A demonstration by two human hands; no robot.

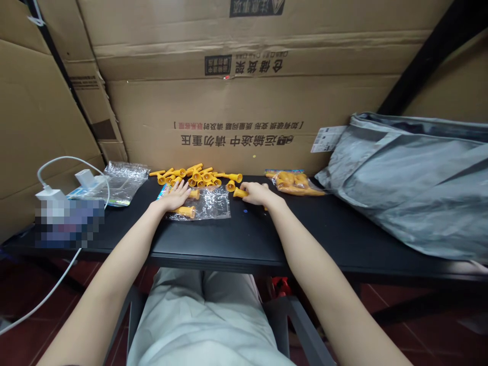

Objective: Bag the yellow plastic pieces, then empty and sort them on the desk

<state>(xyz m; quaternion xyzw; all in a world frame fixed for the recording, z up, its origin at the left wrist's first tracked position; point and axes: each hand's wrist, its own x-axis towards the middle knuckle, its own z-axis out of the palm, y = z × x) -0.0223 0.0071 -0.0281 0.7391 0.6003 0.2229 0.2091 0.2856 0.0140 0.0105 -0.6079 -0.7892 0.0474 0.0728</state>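
My left hand (pixel 177 195) lies with its fingers spread on a clear plastic bag (pixel 215 203) with a blue printed header. Two yellow plastic pipes (pixel 185 211) with flared ends lie at this bag under and beside the hand; whether both are inside it I cannot tell. To the right, my right hand (pixel 256 194) is closed around another yellow pipe (pixel 240 192), its flared end pointing left. Just behind the hands is a loose pile of several yellow pipes (pixel 198 175), against the cardboard.
A filled bag of yellow pipes (pixel 292 182) lies right of my right hand. Flat clear bags (pixel 127 185) and a white charger (pixel 51 195) with a cable are at left. A large grey bag (pixel 412 188) stands at right. Cardboard (pixel 244 101) walls the back of the black table (pixel 229 241).
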